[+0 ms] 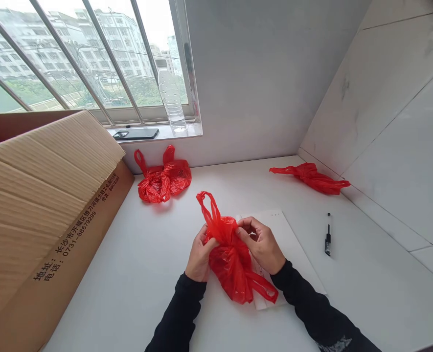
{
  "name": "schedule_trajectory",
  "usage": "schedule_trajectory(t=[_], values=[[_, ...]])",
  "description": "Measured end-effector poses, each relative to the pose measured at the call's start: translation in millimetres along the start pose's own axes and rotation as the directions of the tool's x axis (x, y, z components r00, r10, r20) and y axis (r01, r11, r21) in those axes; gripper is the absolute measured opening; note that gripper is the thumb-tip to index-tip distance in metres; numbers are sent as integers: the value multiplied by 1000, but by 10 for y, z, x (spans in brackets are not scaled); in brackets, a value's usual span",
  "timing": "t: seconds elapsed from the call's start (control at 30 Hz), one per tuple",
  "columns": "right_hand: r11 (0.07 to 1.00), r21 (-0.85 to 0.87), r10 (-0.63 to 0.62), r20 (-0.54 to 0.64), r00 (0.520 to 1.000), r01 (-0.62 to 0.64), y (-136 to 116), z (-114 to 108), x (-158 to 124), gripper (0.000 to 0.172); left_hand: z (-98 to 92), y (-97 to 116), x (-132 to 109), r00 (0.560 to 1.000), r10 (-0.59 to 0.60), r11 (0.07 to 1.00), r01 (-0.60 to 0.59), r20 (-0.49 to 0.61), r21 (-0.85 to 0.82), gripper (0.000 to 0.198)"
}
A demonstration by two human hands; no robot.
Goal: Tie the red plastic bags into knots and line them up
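Note:
A red plastic bag [231, 276] with looped handles lies in front of me, its top gathered and twisted. My left hand [200, 254] is closed on the bag's left side, thumb over the gathered plastic. On the other side, my right hand [263, 245] pinches the bag's upper right edge between thumb and fingers. One handle points up and away, the other toward the lower right. What the bag contains is hidden. Partly under the bag and my right hand lies an open white notebook [293, 249].
A large cardboard box [91, 215] stands at left. Two tied red bags sit near the back wall: one [165, 181] at left, another [311, 177] at right. An uncapped black pen [328, 243] lies right, its cap beyond. A phone [137, 133] and water bottle [172, 100] occupy the windowsill.

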State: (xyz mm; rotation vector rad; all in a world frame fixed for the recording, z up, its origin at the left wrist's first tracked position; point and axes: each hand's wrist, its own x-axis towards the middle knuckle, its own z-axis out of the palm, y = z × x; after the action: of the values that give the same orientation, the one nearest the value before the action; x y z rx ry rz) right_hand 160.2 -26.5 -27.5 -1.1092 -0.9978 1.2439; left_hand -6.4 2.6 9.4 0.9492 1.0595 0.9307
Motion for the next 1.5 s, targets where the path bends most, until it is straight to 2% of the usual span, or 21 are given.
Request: schedule_trajectory(t=[0.13, 0.23, 0.33, 0.4, 0.47, 0.57, 0.67, 0.73, 0.8, 0.9, 1.0, 1.17, 1.27, 1.33, 1.4, 1.5], values=[[994, 75, -72, -52, 996, 75, 2, -9, -11, 16, 13, 30, -19, 996, 15, 988, -28, 86, 149, 48], [989, 90, -111, -48, 993, 115, -29, -31, -20, 15, 11, 17, -10, 998, 40, 964, -50, 43, 260, 48], [994, 76, -76, -26, 997, 78, -37, -42, -15, 30, -11, 3, 10, 997, 67, 982, -57, -45, 181, 44], [997, 72, -22, 48, 999, 18, -27, -36, -8, 40, -27, 14, 14, 994, 77, 994, -71, -71, 84, 44], [998, 59, 6, 118, 993, -13, -19, -21, -6, 36, -35, 34, 6, 995, 70, 998, -69, -76, 14, 47], [998, 57, -19, 121, 992, 12, -21, 0, -13, 22, -36, 42, -4, 998, 30, 999, -29, -51, 17, 56], [997, 57, -55, 83, 995, 50, -27, -1, -19, 28, -35, 7, 10, 993, 16, 1000, -14, -115, 14, 55], [998, 15, -54, 53, 997, 54, -29, -11, -19, 34, -30, -12, 24, 980, 36, 999, -42, -198, -24, 53], [997, -60, -45, 29, 999, 46, -38, -23, -22, 31, -22, -5, 32, 957, 84, 993, -103, -277, -58, 57], [981, -183, -36, 130, 991, 60, -64, -33, -36, 22, -29, 41, 34, 907, 175, 977, -208, -384, -47, 66], [954, -285, -24, 238, 971, 93, -76, -30, -57, 22, -100, 71, 61, 859, 224, 968, -252, -460, -1, 58], [960, -269, 19, 329, 944, 74, -86, 9, -94, 20, -322, 42, 167, 805, 228, 967, -254, -548, 29, 51], [975, -213, 26, 404, 914, 66, -122, 72, -132, 19, -445, 64, 169, 780, 245, 968, -233, -576, 96, 49], [979, -193, 26, 435, 900, 65, -136, 120, -164, 18, -516, 111, 125, 776, 305, 951, -216, -553, 221, 47], [979, -191, 21, 440, 898, 71, -127, 156, -189, 18, -577, 166, 78, 781, 364, 919, -212, -507, 333, 47], [974, -204, -7, 424, 906, 103, -76, 171, -192, 24, -628, 243, 121, 800, 386, 893, -198, -460, 404, 52]])
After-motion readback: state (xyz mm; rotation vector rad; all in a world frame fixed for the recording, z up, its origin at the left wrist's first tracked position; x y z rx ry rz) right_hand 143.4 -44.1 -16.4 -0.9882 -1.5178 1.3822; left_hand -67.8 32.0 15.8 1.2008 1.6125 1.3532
